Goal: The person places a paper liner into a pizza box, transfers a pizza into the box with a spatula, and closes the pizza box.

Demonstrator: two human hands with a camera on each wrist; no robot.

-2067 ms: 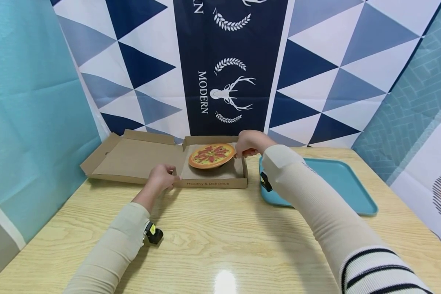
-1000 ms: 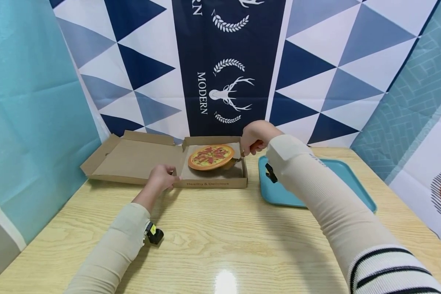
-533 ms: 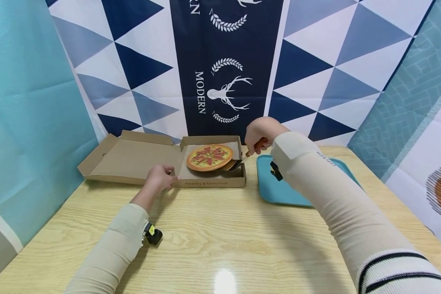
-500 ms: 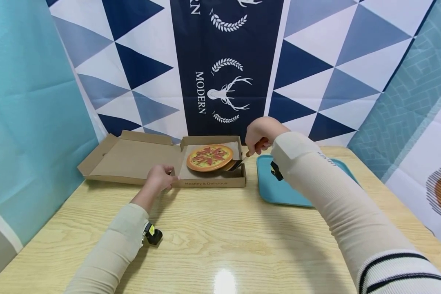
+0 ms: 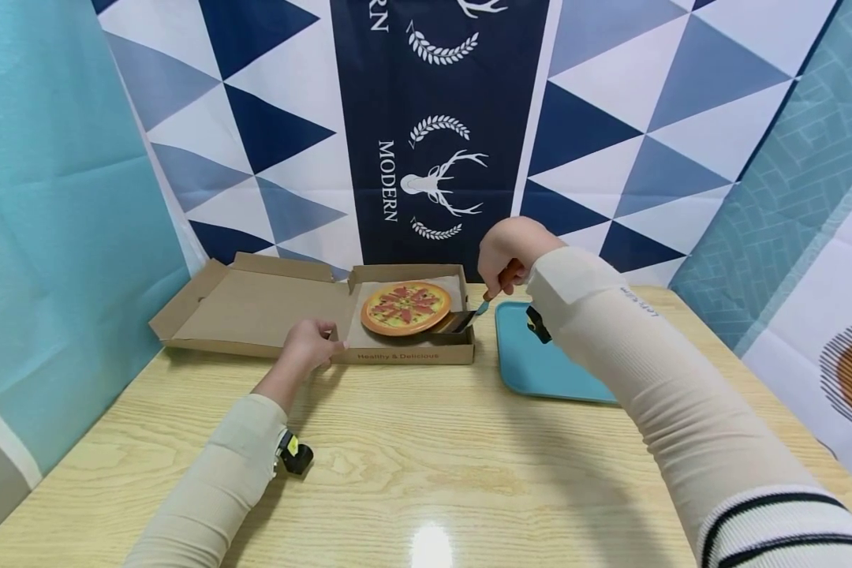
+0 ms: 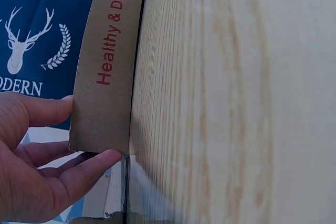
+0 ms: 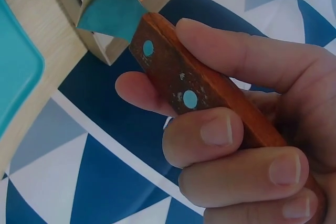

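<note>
A round pizza (image 5: 406,308) with an orange rim lies on the lined bottom of an open cardboard pizza box (image 5: 405,356). My right hand (image 5: 510,254) grips the wooden handle of a spatula (image 5: 461,322), fingers curled round it. The shiny metal blade slants down over the box's right side to the pizza's right edge; its far end is hidden there. In the right wrist view the riveted handle (image 7: 194,85) shows clearly. My left hand (image 5: 311,344) holds the box's front left corner, thumb and fingers against the front wall (image 6: 107,77).
The box's lid (image 5: 270,304) lies folded open to the left. A blue tray (image 5: 547,363) stands on the wooden table (image 5: 397,450) right of the box, partly behind my right forearm. A patterned cloth (image 5: 433,95) hangs just behind the box.
My right hand has moved right and up, drawing the spatula partly out from beneath the pizza, so more blade shows. The pizza has settled flatter. My left hand has stayed on the corner.
</note>
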